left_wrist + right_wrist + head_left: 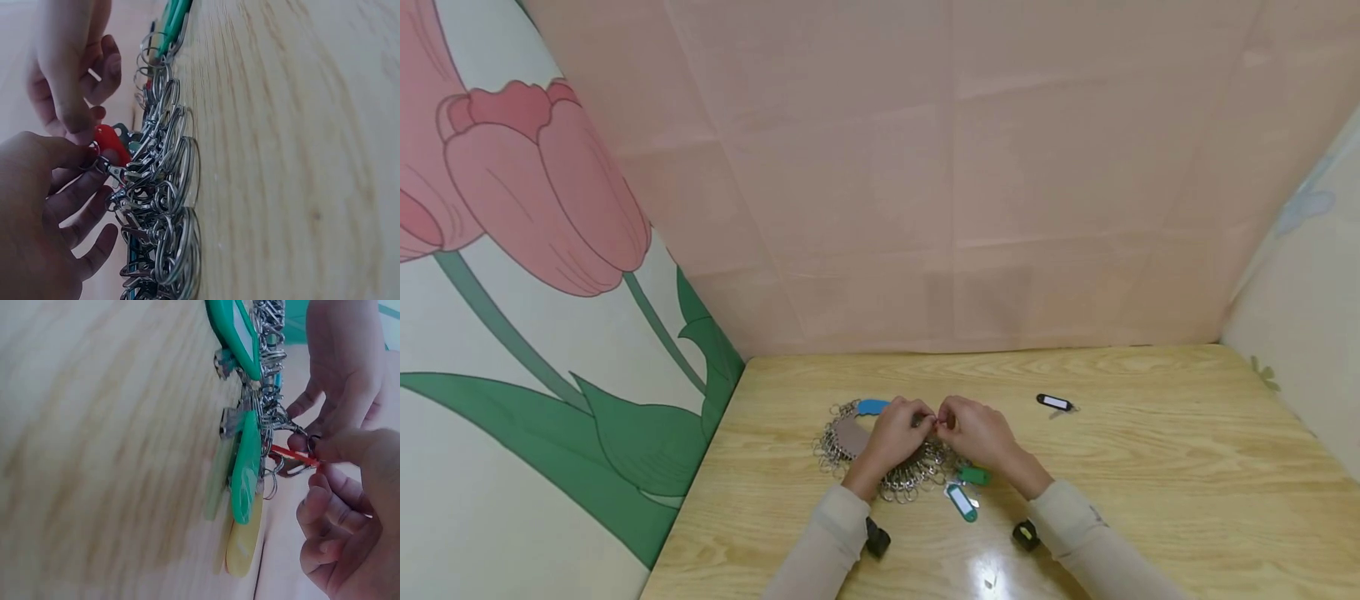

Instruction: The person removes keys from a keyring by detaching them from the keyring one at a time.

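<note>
Both hands meet above a round holder hung with many metal clasps and rings (908,483). My left hand (895,433) pinches a small metal split ring (94,150) joined to a swivel clasp (114,172) between thumb and finger. My right hand (981,431) pinches the end of a red key tag (111,140) right beside that ring. Seen edge-on in the right wrist view, the red tag (294,455) has a metal key piece against it. Fingertips partly hide whether the ring passes through the tag. Green key tags (974,475) lie close under the right hand.
A white-labelled green tag (962,503) lies in front of the holder, and a blue piece (872,407) is at its back. A yellow tag (245,544) shows in the right wrist view. One black key tag (1055,402) lies at the table's back right. Tulip-painted wall stands left.
</note>
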A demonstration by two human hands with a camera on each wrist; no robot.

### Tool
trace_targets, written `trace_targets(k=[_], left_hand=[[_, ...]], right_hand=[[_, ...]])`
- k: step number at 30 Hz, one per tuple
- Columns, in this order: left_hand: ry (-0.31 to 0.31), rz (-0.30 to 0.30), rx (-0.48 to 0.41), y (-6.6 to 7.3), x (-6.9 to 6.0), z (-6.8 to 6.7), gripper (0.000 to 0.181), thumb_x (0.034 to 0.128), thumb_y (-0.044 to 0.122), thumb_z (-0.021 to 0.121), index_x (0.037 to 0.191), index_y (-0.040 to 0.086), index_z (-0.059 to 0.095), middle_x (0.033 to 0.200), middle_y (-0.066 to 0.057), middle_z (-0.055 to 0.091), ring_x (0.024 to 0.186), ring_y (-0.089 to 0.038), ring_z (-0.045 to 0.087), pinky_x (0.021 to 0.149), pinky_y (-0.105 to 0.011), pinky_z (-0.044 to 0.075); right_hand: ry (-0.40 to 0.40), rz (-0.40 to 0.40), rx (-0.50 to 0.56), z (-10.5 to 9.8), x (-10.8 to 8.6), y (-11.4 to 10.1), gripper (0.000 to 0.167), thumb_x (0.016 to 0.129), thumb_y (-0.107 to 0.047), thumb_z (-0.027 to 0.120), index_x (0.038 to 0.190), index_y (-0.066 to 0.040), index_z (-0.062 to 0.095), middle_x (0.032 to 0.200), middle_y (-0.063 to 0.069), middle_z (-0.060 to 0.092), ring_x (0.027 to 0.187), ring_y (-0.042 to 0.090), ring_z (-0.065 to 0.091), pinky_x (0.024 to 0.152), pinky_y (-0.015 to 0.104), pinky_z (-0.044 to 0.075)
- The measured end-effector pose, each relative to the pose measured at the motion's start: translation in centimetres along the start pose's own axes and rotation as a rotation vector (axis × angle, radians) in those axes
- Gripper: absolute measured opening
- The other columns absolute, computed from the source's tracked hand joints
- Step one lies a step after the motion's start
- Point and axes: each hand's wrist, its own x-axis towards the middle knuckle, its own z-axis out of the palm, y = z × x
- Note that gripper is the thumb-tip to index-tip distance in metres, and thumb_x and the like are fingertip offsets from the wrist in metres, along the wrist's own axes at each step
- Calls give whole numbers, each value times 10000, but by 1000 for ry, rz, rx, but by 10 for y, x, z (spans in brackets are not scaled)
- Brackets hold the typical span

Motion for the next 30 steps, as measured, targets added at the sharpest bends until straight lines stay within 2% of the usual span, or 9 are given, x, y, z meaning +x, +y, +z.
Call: trace_targets(k=[8,14,30], left_hand=[[-11,-10,-11,1,0,-1,178,1068,280,656,1084,205,816,1008,55,755,923,-105,579,794,-291,472],[-2,6,-7,1,0,-1,172,1059,278,665,1064,197,817,993,50,755,916,-101,583,783,-286,470],[3,6,4,1,-1,-2,162,1062,278,673,1061,202,816,989,50,757,896,-95,584,756,-258,473]], right_hand=[[17,41,6,2,2,-3,120,931,-232,791,896,-171,693,786,-75,631,628,83,537,568,292,453],[18,53,26,3,2,-4,112,931,-209,783,884,-154,697,785,-53,654,638,85,549,574,288,466],[32,4,72,1,-2,-4,120,915,-155,763,849,-198,672,753,-81,598,602,83,487,540,267,389]])
